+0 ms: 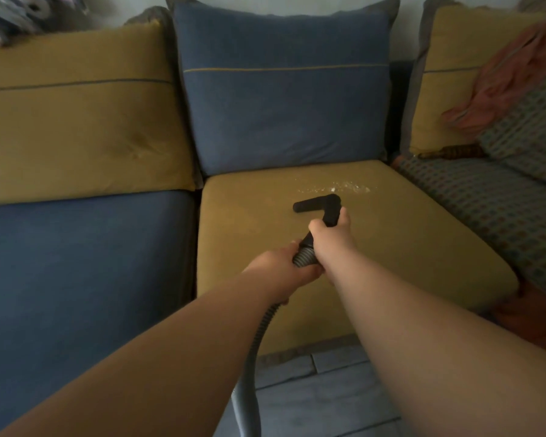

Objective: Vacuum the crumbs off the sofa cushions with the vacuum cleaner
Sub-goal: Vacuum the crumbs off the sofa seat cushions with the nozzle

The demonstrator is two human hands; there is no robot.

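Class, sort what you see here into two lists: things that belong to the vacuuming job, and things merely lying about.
Belongs to the job: nozzle; hose; crumbs; yellow seat cushion; left hand gripping the hose; right hand gripping the nozzle.

Lying about: orange cloth; patterned cover; blue back cushion.

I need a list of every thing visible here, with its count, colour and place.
yellow seat cushion: one, yellow, middle
blue seat cushion: one, blue, left
back cushions: three, yellow-blue-yellow, behind seats
nozzle: one, black, on yellow seat cushion
crumbs: many, white, beyond nozzle
hose: one, grey, down to floor
patterned cover: one, checked, right
cloth: one, orange, top right
left hand: grips hose
right hand: grips nozzle
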